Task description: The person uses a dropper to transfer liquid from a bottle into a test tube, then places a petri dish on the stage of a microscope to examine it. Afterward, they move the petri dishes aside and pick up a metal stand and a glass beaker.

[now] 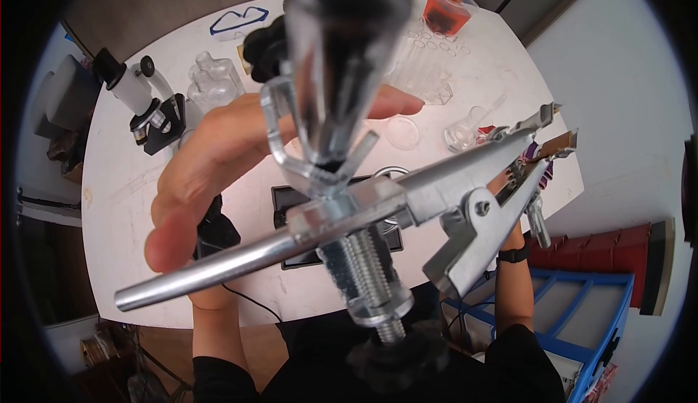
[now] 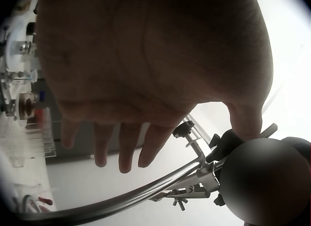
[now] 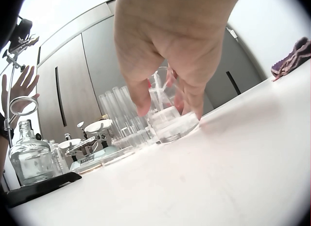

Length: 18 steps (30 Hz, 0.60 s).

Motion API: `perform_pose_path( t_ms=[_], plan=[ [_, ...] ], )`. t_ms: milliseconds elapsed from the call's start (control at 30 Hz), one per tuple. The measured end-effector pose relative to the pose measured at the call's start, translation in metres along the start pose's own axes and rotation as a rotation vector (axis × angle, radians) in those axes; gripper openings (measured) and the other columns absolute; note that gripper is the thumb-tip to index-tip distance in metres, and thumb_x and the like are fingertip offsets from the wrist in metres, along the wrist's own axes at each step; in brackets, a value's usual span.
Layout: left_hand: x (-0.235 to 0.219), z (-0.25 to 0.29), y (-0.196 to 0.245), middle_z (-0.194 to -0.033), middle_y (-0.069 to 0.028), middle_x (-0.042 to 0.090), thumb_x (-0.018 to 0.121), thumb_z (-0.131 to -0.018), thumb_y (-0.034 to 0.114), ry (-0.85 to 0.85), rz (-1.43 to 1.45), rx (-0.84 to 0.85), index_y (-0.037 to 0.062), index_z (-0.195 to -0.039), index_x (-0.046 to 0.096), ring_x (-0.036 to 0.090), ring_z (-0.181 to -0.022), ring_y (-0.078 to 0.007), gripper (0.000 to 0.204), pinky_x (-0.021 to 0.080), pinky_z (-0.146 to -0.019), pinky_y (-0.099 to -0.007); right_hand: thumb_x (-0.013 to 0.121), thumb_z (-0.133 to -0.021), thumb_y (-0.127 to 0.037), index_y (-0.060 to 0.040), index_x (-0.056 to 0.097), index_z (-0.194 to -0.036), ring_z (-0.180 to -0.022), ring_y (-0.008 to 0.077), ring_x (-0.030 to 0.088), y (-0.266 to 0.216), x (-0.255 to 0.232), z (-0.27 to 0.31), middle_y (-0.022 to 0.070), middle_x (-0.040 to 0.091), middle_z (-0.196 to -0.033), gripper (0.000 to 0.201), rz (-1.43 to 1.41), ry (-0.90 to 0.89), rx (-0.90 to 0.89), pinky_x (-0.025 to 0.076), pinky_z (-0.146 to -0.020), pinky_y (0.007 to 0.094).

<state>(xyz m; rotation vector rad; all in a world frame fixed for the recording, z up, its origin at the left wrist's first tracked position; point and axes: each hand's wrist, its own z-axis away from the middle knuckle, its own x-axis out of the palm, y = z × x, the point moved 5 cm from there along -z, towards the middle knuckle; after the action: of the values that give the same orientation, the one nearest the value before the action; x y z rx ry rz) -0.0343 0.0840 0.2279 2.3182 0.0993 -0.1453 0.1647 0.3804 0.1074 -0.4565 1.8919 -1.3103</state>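
The left hand (image 1: 218,148) is raised, its fingers extended, behind a metal clamp assembly (image 1: 349,206) close to the head camera. In the left wrist view the palm (image 2: 155,56) faces the lens with separated fingers, its thumb beside a metal rod; a grip is not visible. The right hand (image 3: 170,46) reaches down to a clear glass vessel (image 3: 172,126), thumb and fingers loosely extended on either side; contact cannot be made out. A thin white piece stands at the vessel. In the head view the clamp hides most of the right hand, and its forearm (image 1: 514,286) shows below.
On the white table (image 1: 131,221) are a microscope (image 1: 134,97), glass bottles (image 1: 211,79), goggles (image 1: 240,20), test tubes (image 1: 422,72) and a container of red content (image 1: 445,14). A balance (image 3: 90,146) stands beyond the glass bottle (image 3: 34,160). Purple cloth (image 3: 294,58) lies right.
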Motion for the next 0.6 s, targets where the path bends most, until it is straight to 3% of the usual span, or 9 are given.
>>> perform_pose_path(
  t_ms=[600],
  plan=[
    [0.008, -0.005, 0.012, -0.126, -0.0302, 0.055, 0.056, -0.087, 0.054, 0.189, -0.101, -0.045, 0.0022, -0.13, 0.054, 0.052, -0.124, -0.0419, 0.068, 0.042, -0.103, -0.0531, 0.07, -0.075, 0.014, 0.0027, 0.041, -0.12, -0.117, 0.0277, 0.057, 0.0, -0.025, -0.003, 0.019, 0.055, -0.123, 0.055, -0.074, 0.076, -0.012, 0.055, -0.083, 0.0285]
  ],
)
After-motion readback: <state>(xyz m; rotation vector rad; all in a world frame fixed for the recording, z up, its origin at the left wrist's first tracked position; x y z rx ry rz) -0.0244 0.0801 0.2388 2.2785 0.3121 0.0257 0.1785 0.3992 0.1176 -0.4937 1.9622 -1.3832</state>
